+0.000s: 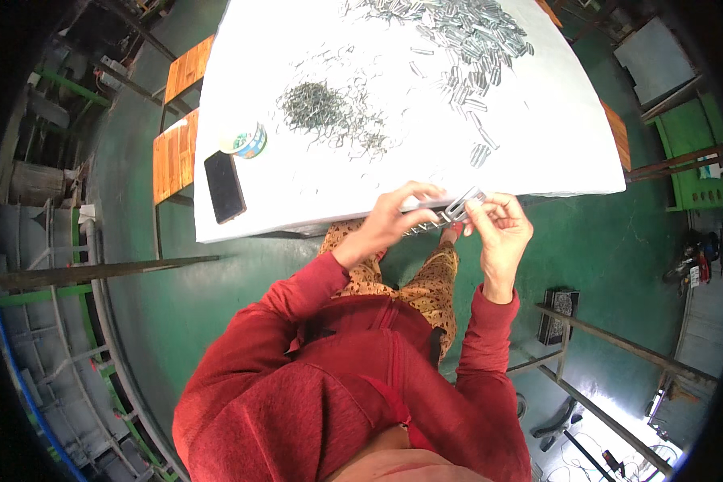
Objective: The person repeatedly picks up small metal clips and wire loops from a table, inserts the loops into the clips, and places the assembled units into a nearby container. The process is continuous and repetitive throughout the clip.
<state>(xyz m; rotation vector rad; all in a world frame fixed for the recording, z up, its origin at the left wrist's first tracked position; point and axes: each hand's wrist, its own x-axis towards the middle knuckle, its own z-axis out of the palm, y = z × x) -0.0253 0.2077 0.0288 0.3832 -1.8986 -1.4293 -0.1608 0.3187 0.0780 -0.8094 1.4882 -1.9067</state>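
Note:
Over the table's near edge, my right hand [502, 230] pinches a small, shiny metal piece [463, 206], oblong with a slot, between thumb and fingers. Just left of it is my left hand [392, 215], its thumb and forefinger apart and curved toward the piece. Whether the left thumb touches the piece is hard to tell. Below the hands, a row of small metal bits [422, 227] shows at the table edge, partly hidden. Beyond them on the white tabletop [297, 217] lie a heap of thin, dark, bent wire pieces [313, 106] and a larger pile of oblong metal pieces [478, 36].
A black phone [225, 187] lies near the table's left corner, beside a round tub [246, 141] with a blue-green side. Wooden stools [175, 159] stand along the left side. A metal frame [610, 337] stands at right on the green floor [169, 321].

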